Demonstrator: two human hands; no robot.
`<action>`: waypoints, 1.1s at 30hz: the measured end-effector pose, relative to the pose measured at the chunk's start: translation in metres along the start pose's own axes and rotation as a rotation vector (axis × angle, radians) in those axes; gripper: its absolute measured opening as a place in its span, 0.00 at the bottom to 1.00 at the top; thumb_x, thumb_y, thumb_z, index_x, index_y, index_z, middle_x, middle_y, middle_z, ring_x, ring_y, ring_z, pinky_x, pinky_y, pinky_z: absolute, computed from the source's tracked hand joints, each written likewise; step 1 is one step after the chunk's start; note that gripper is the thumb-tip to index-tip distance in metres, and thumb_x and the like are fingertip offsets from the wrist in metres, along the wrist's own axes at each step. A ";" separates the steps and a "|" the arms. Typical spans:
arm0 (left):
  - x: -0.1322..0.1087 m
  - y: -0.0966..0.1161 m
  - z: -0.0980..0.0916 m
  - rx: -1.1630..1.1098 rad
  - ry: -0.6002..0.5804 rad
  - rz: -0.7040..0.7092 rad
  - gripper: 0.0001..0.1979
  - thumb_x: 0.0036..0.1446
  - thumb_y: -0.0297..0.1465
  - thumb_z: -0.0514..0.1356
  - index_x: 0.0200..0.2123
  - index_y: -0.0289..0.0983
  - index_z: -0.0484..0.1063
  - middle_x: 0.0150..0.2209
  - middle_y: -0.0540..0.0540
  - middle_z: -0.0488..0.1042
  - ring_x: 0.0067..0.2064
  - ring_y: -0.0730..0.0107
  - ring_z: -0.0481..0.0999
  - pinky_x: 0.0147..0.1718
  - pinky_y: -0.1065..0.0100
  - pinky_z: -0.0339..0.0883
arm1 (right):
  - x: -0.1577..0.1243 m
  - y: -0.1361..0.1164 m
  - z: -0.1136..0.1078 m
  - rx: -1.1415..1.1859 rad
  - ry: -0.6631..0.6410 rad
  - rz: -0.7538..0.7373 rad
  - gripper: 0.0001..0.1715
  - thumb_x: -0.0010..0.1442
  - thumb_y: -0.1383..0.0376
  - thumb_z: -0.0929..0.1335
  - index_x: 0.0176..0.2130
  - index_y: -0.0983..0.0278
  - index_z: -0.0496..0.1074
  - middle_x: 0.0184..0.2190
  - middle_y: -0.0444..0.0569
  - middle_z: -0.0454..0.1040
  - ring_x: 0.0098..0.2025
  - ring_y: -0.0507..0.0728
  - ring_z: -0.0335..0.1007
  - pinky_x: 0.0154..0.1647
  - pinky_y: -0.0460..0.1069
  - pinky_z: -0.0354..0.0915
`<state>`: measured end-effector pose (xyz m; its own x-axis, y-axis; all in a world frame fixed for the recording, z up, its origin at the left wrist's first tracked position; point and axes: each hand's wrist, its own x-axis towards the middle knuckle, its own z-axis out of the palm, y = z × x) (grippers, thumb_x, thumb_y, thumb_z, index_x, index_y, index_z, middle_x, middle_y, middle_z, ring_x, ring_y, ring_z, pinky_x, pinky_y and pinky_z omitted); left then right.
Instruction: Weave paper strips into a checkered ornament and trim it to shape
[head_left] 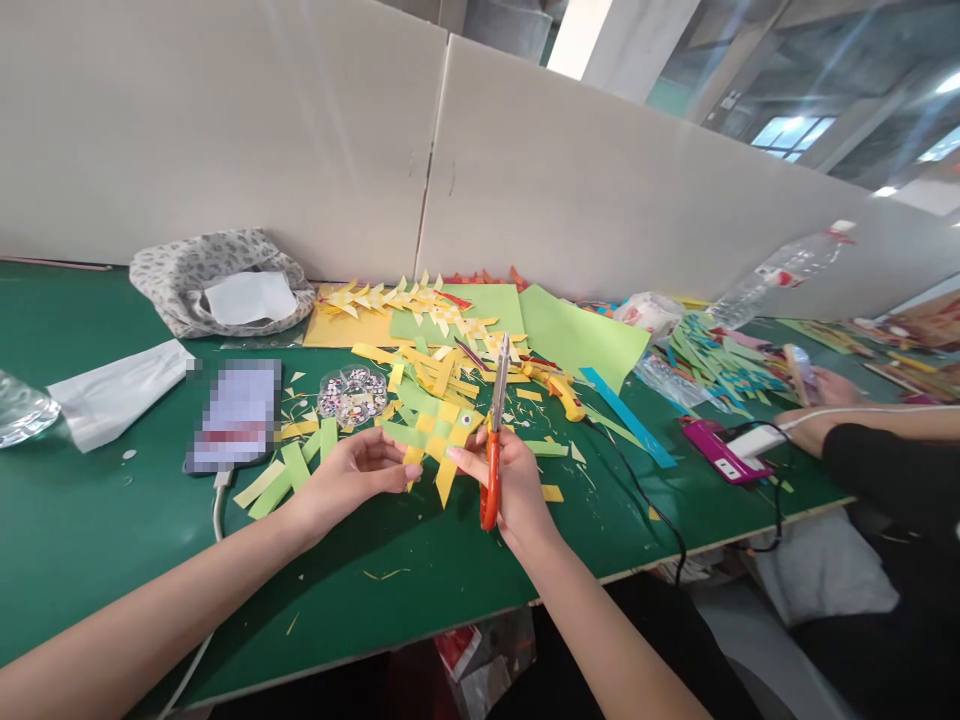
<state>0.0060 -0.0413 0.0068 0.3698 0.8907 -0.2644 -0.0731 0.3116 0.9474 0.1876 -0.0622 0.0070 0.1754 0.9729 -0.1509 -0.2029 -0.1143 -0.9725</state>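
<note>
Between my two hands is a woven paper fish (442,432) of yellow and light green strips, with a round eye near its right end. My left hand (360,468) pinches its left side between thumb and fingers. On the other side, my right hand (517,490) grips the fish with the thumb and also holds scissors (493,450) with orange handles, blades pointing up and away. Just behind the fish lies a clear round case of googly eyes (352,395). Loose green paper strips (296,470) are beside my left hand. A yellow glue gun (559,388) rests beyond my right hand.
A charging phone (236,415) and a patterned cloth bag (221,285) are at left. Finished woven fish (420,300) lie at the back by green paper sheets (585,335). A magenta power strip (724,452) and another person's arm (870,432) are at right.
</note>
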 end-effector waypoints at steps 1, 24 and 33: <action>0.000 0.001 0.000 -0.007 0.009 -0.004 0.14 0.39 0.34 0.69 0.29 0.37 0.71 0.32 0.48 0.76 0.33 0.70 0.76 0.34 0.70 0.70 | 0.000 0.000 0.000 -0.004 -0.020 0.002 0.22 0.35 0.67 0.76 0.26 0.62 0.61 0.23 0.37 0.64 0.26 0.49 0.61 0.34 0.47 0.63; -0.001 -0.006 -0.022 0.608 0.185 1.023 0.10 0.50 0.26 0.62 0.31 0.48 0.78 0.45 0.46 0.67 0.48 0.61 0.68 0.47 0.59 0.64 | -0.008 -0.015 0.006 -0.035 -0.035 -0.039 0.21 0.48 0.49 0.69 0.30 0.62 0.61 0.43 0.54 0.73 0.45 0.59 0.70 0.41 0.53 0.68; -0.007 -0.012 -0.018 1.022 0.116 1.319 0.10 0.54 0.30 0.60 0.33 0.55 0.77 0.32 0.49 0.69 0.37 0.68 0.70 0.39 0.63 0.63 | -0.013 -0.012 0.005 -0.084 -0.280 0.031 0.24 0.35 0.62 0.76 0.26 0.61 0.58 0.25 0.39 0.69 0.29 0.52 0.68 0.35 0.50 0.65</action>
<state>-0.0127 -0.0450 -0.0063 0.4810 0.3818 0.7892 0.3530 -0.9084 0.2242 0.1827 -0.0721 0.0210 -0.1051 0.9849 -0.1376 -0.1210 -0.1500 -0.9813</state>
